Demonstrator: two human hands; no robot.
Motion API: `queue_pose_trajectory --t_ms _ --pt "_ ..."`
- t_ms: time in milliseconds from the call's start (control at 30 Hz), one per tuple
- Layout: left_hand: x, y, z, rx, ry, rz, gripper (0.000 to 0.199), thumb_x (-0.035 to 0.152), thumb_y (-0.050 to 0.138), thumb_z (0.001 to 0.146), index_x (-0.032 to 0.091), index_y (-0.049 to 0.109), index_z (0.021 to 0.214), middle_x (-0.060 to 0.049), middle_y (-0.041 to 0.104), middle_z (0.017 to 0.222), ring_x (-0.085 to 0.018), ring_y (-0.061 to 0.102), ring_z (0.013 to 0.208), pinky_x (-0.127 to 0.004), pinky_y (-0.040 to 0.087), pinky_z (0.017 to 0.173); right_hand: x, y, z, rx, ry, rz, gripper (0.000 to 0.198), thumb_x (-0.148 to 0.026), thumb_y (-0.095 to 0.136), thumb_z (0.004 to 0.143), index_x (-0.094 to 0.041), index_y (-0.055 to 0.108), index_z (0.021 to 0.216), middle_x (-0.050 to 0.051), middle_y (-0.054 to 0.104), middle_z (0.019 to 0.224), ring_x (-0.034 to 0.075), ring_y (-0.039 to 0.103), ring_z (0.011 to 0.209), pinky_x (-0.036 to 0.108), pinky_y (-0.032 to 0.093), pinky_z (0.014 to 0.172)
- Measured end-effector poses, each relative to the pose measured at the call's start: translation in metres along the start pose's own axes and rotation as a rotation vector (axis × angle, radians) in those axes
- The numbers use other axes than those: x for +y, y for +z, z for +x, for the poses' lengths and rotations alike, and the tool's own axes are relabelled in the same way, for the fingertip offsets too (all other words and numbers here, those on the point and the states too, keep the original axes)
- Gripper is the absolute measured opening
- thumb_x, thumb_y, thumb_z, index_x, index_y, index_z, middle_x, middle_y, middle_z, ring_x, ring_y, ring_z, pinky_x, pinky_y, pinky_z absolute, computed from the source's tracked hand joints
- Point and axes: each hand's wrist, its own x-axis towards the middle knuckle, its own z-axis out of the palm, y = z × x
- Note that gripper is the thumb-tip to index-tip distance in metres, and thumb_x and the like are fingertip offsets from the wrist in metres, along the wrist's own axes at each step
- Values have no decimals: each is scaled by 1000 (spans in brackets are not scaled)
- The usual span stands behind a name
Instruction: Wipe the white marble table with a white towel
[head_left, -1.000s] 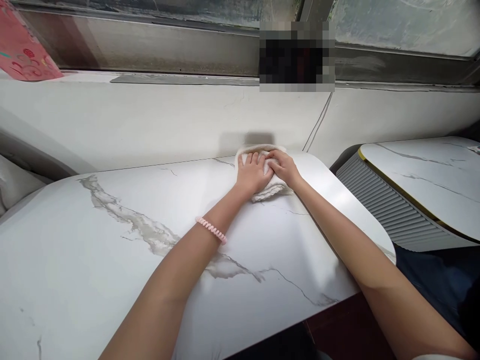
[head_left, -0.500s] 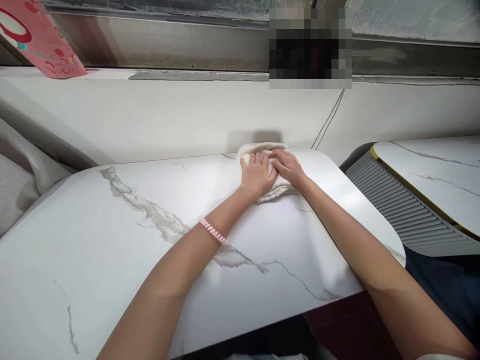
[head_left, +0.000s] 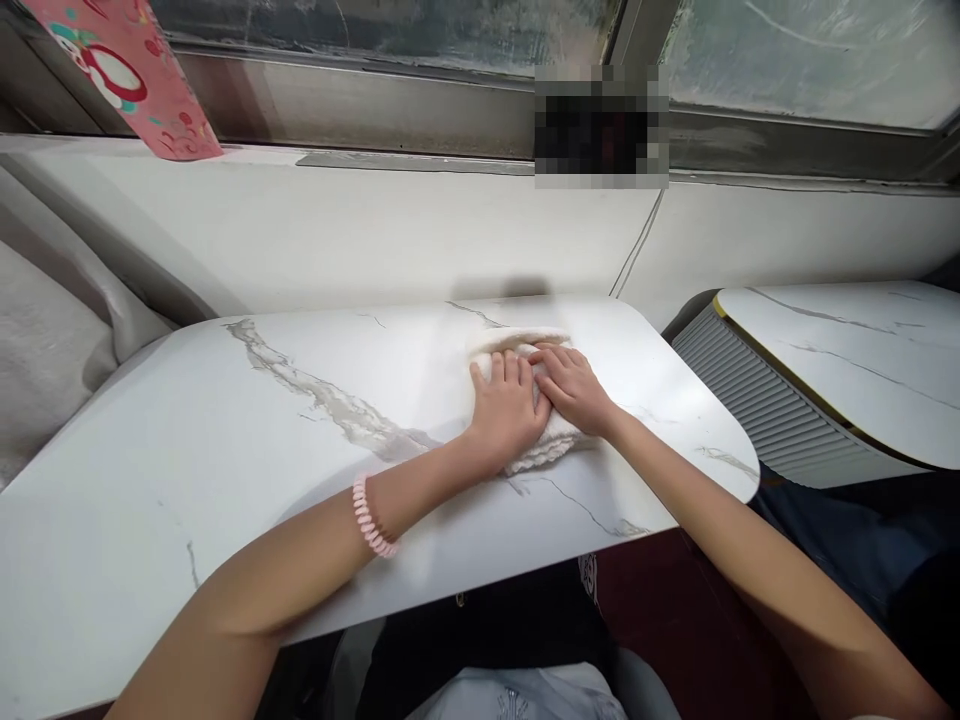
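Observation:
A folded white cloth [head_left: 551, 448] lies on the white marble-patterned table [head_left: 300, 520], right of its middle. My left hand [head_left: 508, 408] presses down on the cloth, palm down with its fingers spread flat. A pink coiled band [head_left: 369, 520] circles my left wrist. Beside it, my right hand [head_left: 574, 388] also lies on the cloth, fingers stretched toward the left hand and nearly touching it. Both hands cover much of the cloth, and its far edge shows beyond the fingertips.
A white wall [head_left: 375, 235] meets the table's far edge, with a window ledge above. A pink patterned packet [head_left: 142, 85] leans at the upper left. Grey fabric [head_left: 52, 350] hangs left. Another marble-patterned table [head_left: 885, 370] with ribbed grey siding stands right. Thin cables [head_left: 637, 240] run down the wall.
The cloth and both hands have slid back from the table's far edge toward me, still pressed to the surface. The view has shifted, showing more of my lap.

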Motion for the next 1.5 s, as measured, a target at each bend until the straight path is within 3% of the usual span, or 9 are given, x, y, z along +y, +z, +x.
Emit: queue_pose_trajectory --t_ms 267,467,800,1000,1367,1500 --pt "-3 -7 -49 -59 93 55 61 36 27 98 3 34 148 -22 34 155 -37 31 143 -61 24 113 -51 3 -45 70 68 -13 29 -27 34 94 -24 55 113 11 58 130 29 45 129 54 28 110" --pt "-8 -15 -82 -54 158 142 59 34 30 96 3 40 146 -24 38 152 -40 36 140 -64 30 109 -87 5 -68 50 116 -3 31 -23 37 92 -20 57 115 11 57 133 26 44 131 50 24 115" --pt "-28 -24 -111 -56 156 208 60 29 31 93 -4 45 141 -30 43 145 -45 42 134 -68 37 102 -122 16 -67 -11 96 40 31 -17 39 88 -18 56 114 12 56 134 26 43 131 51 22 115" --pt "-59 -13 -97 35 131 108 58 32 35 93 -1 47 139 -28 44 146 -44 39 136 -68 31 107 -124 31 -39 -13 88 18 32 -19 39 88 -18 56 116 12 56 133 26 44 129 50 22 115" --pt "-145 -14 -27 8 72 -174 51 42 34 95 16 43 137 -16 39 152 -30 29 143 -58 17 117 -113 72 58 61 106 12 30 -19 35 89 -20 58 108 10 60 126 26 48 120 50 26 111" --pt "-173 -8 2 46 82 -206 49 44 39 92 19 46 133 -14 42 149 -29 31 142 -54 18 118 -108 82 90 96 101 56 31 -18 36 87 -21 59 107 8 61 123 26 50 116 51 26 110"
